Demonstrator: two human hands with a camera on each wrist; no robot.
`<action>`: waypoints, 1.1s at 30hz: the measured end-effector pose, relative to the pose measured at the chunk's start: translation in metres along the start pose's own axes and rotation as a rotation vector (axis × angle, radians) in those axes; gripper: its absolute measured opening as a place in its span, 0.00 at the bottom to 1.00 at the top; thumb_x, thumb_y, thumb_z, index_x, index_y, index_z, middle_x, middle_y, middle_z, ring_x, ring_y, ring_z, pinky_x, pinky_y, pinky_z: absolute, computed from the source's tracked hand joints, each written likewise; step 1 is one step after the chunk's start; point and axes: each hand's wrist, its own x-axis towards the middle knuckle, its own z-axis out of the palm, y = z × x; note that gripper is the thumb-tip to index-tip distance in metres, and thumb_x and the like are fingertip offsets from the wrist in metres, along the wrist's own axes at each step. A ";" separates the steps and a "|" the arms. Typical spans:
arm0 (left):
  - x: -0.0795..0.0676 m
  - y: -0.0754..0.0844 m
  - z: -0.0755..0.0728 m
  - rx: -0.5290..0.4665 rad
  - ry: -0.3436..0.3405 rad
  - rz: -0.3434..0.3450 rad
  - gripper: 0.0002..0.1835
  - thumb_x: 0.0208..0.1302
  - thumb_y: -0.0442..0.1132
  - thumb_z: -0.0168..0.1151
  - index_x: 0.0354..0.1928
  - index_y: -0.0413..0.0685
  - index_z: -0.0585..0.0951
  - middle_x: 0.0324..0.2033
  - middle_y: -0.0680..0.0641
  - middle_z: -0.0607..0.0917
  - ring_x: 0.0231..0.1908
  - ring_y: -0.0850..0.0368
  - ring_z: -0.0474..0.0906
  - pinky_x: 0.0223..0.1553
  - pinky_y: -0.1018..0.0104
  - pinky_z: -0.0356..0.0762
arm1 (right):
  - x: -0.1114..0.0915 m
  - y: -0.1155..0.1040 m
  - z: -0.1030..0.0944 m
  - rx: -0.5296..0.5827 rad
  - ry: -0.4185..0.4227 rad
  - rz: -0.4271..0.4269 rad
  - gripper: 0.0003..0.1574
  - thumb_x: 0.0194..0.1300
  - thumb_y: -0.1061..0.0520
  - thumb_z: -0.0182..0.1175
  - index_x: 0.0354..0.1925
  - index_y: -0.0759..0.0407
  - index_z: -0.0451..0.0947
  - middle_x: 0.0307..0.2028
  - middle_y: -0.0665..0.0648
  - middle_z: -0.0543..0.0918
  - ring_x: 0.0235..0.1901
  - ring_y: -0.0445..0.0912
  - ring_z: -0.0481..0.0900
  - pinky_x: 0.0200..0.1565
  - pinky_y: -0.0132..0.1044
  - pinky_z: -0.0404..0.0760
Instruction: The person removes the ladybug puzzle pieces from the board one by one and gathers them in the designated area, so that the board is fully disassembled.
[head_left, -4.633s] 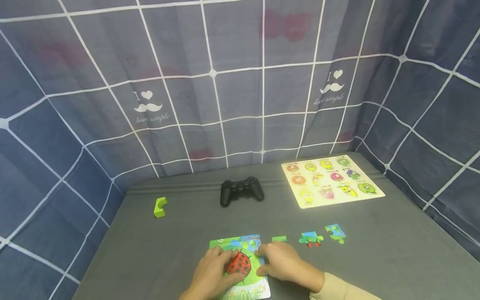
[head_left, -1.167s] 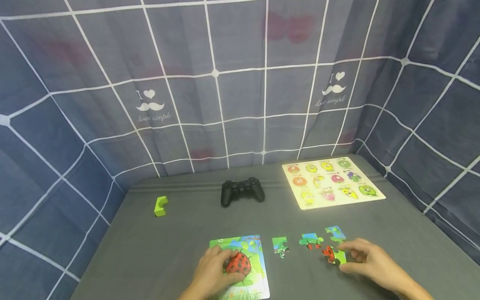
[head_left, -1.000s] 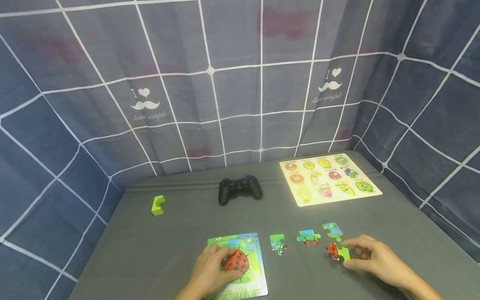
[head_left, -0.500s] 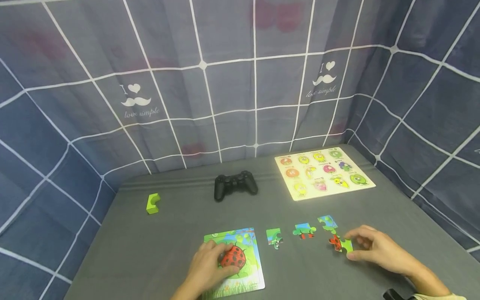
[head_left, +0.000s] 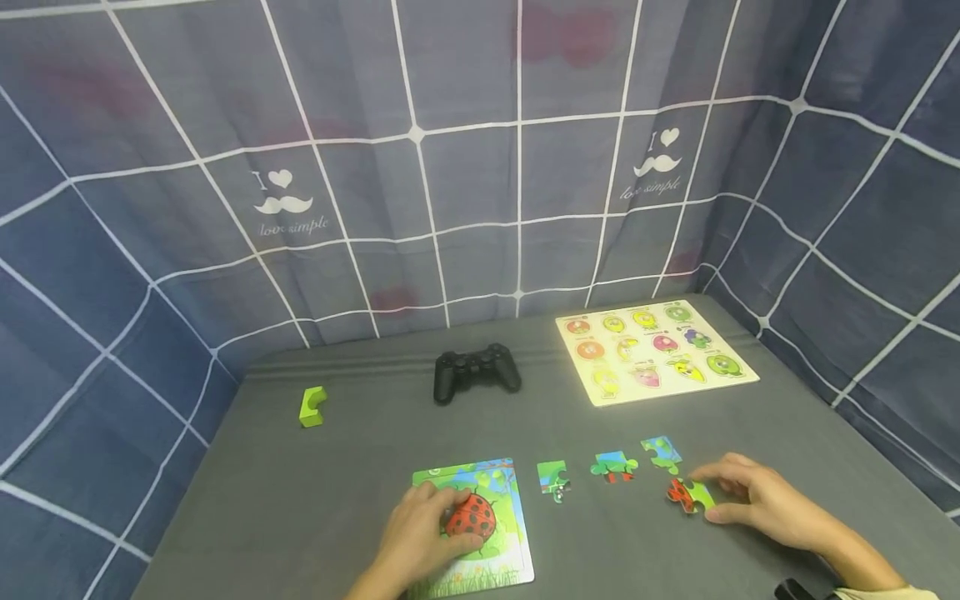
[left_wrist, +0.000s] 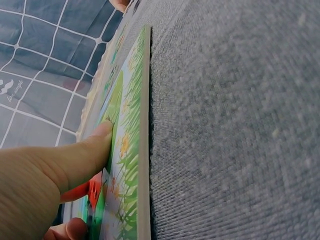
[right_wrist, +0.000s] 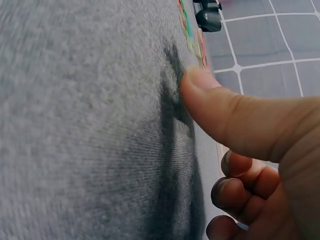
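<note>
A jigsaw board with a red ladybug picture [head_left: 502,517] lies on the table. My left hand [head_left: 416,533] rests on its left part, thumb and fingers spread around the ladybug; in the left wrist view, the thumb [left_wrist: 87,157] touches the board's face. Further right, my right hand [head_left: 765,504] pinches a red and green puzzle piece [head_left: 697,497] at its near right side, low over or on the table. Index finger and thumb lie on either side of its edge. In the right wrist view, the thumb [right_wrist: 225,112] hides most of that contact.
Beside the board lie a green piece [head_left: 553,477], a blue-green piece [head_left: 615,464] and a corner piece [head_left: 662,452]. Behind them are a black game controller [head_left: 476,372], a fruit picture board [head_left: 656,354] and a lime-green notched block [head_left: 312,406]. A tiled curtain [head_left: 465,167] bounds the back.
Over the seconds shown, my right hand has left the board and brought the red and green piece to the right, below the corner piece. My left hand has stayed on the board.
</note>
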 end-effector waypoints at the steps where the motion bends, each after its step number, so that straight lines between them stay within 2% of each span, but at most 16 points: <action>1: 0.000 0.000 0.001 -0.005 -0.005 0.003 0.32 0.44 0.61 0.76 0.53 0.60 0.84 0.29 0.58 0.69 0.32 0.65 0.59 0.30 0.73 0.56 | -0.001 0.000 0.000 0.005 -0.006 -0.001 0.25 0.52 0.58 0.73 0.50 0.51 0.81 0.31 0.43 0.68 0.32 0.36 0.64 0.27 0.29 0.61; 11: -0.001 0.000 0.002 -0.004 -0.001 -0.001 0.31 0.44 0.60 0.76 0.52 0.61 0.84 0.28 0.58 0.68 0.32 0.65 0.59 0.30 0.73 0.55 | -0.003 0.002 -0.003 0.009 -0.029 0.011 0.27 0.54 0.59 0.72 0.54 0.52 0.80 0.32 0.44 0.68 0.33 0.36 0.64 0.28 0.29 0.60; 15: -0.001 0.000 0.002 -0.004 -0.001 -0.002 0.31 0.43 0.60 0.76 0.52 0.61 0.84 0.28 0.58 0.68 0.32 0.65 0.59 0.30 0.73 0.55 | -0.003 0.005 -0.003 -0.010 -0.025 -0.018 0.29 0.52 0.59 0.72 0.54 0.53 0.80 0.31 0.44 0.67 0.32 0.36 0.64 0.28 0.29 0.60; 26: -0.001 0.001 -0.001 -0.008 -0.004 0.003 0.31 0.44 0.60 0.76 0.53 0.60 0.84 0.28 0.58 0.68 0.31 0.65 0.58 0.30 0.73 0.55 | 0.000 0.008 0.000 -0.071 0.008 -0.050 0.25 0.47 0.58 0.76 0.46 0.52 0.82 0.30 0.41 0.68 0.31 0.33 0.63 0.28 0.27 0.59; 33: -0.001 0.001 0.000 -0.005 -0.002 0.006 0.31 0.44 0.61 0.75 0.53 0.60 0.83 0.28 0.58 0.68 0.31 0.65 0.58 0.30 0.73 0.55 | 0.001 0.009 0.001 -0.078 -0.003 -0.011 0.26 0.48 0.56 0.76 0.47 0.51 0.81 0.32 0.40 0.68 0.32 0.32 0.63 0.29 0.27 0.59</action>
